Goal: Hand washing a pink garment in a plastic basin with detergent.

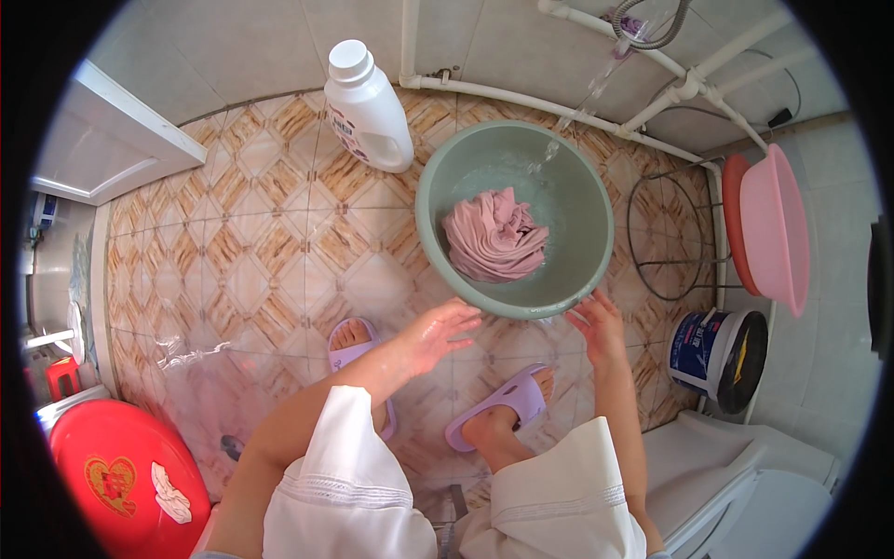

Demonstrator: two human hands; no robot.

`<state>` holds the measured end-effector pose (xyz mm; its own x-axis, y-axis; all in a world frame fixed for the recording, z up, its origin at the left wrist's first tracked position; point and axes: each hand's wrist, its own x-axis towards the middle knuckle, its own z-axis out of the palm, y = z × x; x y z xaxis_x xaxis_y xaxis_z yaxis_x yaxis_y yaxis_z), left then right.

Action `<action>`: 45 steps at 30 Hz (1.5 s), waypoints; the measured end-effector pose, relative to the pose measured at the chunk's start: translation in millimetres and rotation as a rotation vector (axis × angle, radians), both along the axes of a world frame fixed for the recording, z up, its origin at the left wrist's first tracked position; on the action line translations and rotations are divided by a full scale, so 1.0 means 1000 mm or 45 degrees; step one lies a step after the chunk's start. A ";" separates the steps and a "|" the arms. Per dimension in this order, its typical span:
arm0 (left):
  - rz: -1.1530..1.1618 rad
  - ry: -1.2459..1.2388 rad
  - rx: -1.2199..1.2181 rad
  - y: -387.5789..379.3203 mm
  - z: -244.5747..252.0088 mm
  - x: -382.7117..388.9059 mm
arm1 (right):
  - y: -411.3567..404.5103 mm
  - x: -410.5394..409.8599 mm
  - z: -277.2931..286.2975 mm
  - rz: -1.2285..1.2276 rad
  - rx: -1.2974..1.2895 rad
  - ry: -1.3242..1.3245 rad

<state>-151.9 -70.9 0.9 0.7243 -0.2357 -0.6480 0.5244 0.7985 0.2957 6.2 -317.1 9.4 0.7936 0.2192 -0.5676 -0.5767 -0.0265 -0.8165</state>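
Note:
A green plastic basin (426, 209) stands on the tiled floor, with a bunched pink cloth (496, 237) lying in it at the left. Clear water (552, 150) streams down into the basin from the upper right. My left hand (440, 335) is by the basin's lower left rim, fingers apart and wet, holding nothing. My right hand (597, 321) is at the lower right rim, fingers spread, their tips near or touching it; whether they touch is hard to tell. Behind the basin, to its left, a white detergent bottle (370, 112) stands upright with its cap on.
A pink basin (775, 230) and a red one lean by the right wall, near a wire rack (635, 230) and a lidded bucket (698, 349). White pipes (517, 103) run along the back wall. A red basin (133, 433) holding a small pale cloth (170, 492) is lower left.

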 end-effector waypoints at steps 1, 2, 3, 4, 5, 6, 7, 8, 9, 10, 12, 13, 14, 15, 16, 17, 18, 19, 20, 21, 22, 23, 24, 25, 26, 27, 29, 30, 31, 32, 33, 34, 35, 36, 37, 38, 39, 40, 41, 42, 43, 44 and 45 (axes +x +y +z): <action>-0.003 0.000 0.018 0.001 0.003 0.000 | -0.002 0.000 -0.001 0.001 -0.003 0.000; -0.007 0.000 0.037 0.001 0.004 0.001 | -0.004 0.000 -0.003 -0.005 0.000 0.004; -0.005 0.000 0.037 0.001 0.005 0.000 | -0.004 0.001 -0.004 -0.010 0.006 0.008; -0.010 -0.001 0.044 0.002 0.005 0.000 | -0.004 0.000 -0.004 -0.008 0.006 0.008; -0.016 -0.002 0.050 0.002 0.005 0.000 | -0.004 0.000 -0.004 -0.019 0.004 0.012; -0.015 -0.003 0.050 0.002 0.005 0.000 | -0.004 0.000 -0.003 -0.031 0.002 0.014; -0.011 -0.002 0.043 0.002 0.005 -0.001 | -0.004 -0.001 -0.003 -0.031 0.002 0.013; -0.007 -0.001 0.035 0.002 0.005 -0.001 | -0.004 -0.001 -0.003 -0.044 -0.004 0.021; -0.008 -0.001 0.034 0.002 0.005 -0.001 | -0.005 -0.001 -0.004 -0.059 -0.012 0.029; -0.004 -0.001 0.035 0.001 0.005 -0.001 | -0.006 0.000 -0.004 -0.060 -0.014 0.029; -0.001 0.002 0.036 0.001 0.004 -0.001 | -0.007 -0.001 -0.005 -0.048 -0.016 0.027; 0.003 0.003 0.034 0.001 0.002 -0.002 | -0.006 -0.001 -0.005 -0.049 -0.015 0.028; 0.007 0.005 0.032 0.002 0.001 -0.002 | -0.004 -0.002 -0.003 -0.051 -0.016 0.030; 0.004 0.004 0.030 0.002 0.002 -0.002 | -0.004 -0.002 -0.002 -0.055 -0.020 0.030; 0.008 0.009 0.040 0.002 0.005 -0.002 | -0.005 -0.002 -0.002 -0.058 -0.022 0.030; 0.013 0.014 0.050 0.002 0.006 -0.001 | -0.006 -0.002 -0.003 -0.060 -0.015 0.031; 0.011 0.016 0.049 0.002 0.007 -0.001 | -0.006 -0.002 -0.003 -0.060 -0.007 0.033; 0.012 0.018 0.052 0.001 0.007 -0.001 | -0.007 -0.002 -0.003 -0.062 -0.009 0.035; 0.014 0.021 0.055 0.001 0.008 0.000 | -0.007 0.000 -0.003 -0.065 -0.019 0.033; 0.012 0.036 0.051 0.001 0.008 -0.001 | -0.008 -0.001 -0.004 -0.067 -0.031 0.041; 0.007 0.022 0.052 0.002 0.008 -0.001 | -0.008 -0.001 -0.003 -0.068 -0.035 0.056; 0.003 0.009 0.052 0.002 0.008 -0.001 | -0.007 0.000 0.000 -0.056 -0.010 0.054; 0.004 0.018 0.050 0.003 0.008 0.000 | -0.006 0.002 0.004 -0.041 0.019 0.046; 0.006 0.013 0.043 0.003 0.008 0.000 | -0.005 0.002 0.006 -0.040 0.017 0.054; 0.009 0.007 0.037 0.004 0.008 -0.001 | -0.005 0.001 0.008 -0.030 0.008 0.045; 0.011 0.014 0.035 0.004 0.007 -0.001 | -0.005 0.001 0.008 -0.020 -0.001 0.034; 0.017 0.014 0.030 0.003 0.007 0.000 | -0.006 0.001 0.007 -0.020 0.005 0.039; 0.023 0.020 0.033 0.004 0.007 -0.001 | -0.005 0.001 0.006 -0.021 0.016 0.038; 0.030 0.012 0.026 0.005 0.006 -0.002 | -0.003 0.000 0.007 -0.014 0.019 0.044; 0.038 0.005 0.020 0.006 0.006 -0.003 | -0.002 -0.001 0.010 -0.027 0.011 0.044; 0.048 0.007 0.027 0.007 0.008 -0.003 | 0.000 -0.001 0.012 -0.038 0.006 0.040; 0.039 0.001 0.042 0.007 0.011 -0.002 | 0.001 -0.001 0.013 -0.027 0.014 0.042; 0.030 -0.005 0.058 0.007 0.013 -0.002 | 0.000 -0.002 0.014 -0.045 0.003 0.046; 0.041 -0.005 0.065 0.007 0.014 -0.002 | -0.001 -0.002 0.014 -0.062 -0.009 0.048; 0.038 -0.001 0.059 0.007 0.014 -0.002 | -0.002 -0.002 0.014 -0.050 -0.003 0.048; 0.034 0.003 0.053 0.007 0.015 -0.002 | -0.003 -0.002 0.014 -0.047 -0.002 0.050; 0.044 0.003 0.058 0.007 0.014 -0.002 | -0.004 -0.002 0.014 -0.045 -0.002 0.051; 0.043 -0.002 0.058 0.006 0.011 -0.002 | -0.003 -0.002 0.015 -0.036 0.003 0.051; 0.041 -0.007 0.057 0.006 0.008 -0.003 | -0.003 -0.002 0.015 -0.037 0.004 0.047; 0.047 -0.006 0.061 0.006 0.007 -0.003 | -0.004 -0.002 0.014 -0.042 0.003 0.046; 0.050 -0.003 0.053 0.006 0.006 -0.003 | -0.004 -0.002 0.013 -0.037 0.006 0.047; 0.053 0.000 0.045 0.006 0.005 -0.004 | -0.004 -0.002 0.012 -0.048 0.005 0.052; 0.057 0.000 0.048 0.006 0.005 -0.004 | -0.004 -0.002 0.011 -0.059 0.004 0.056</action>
<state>-155.8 -64.9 6.2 0.7334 -0.1786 -0.6560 0.4886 0.8093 0.3260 4.3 -321.5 20.1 0.7771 0.1844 -0.6018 -0.6128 0.0035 -0.7902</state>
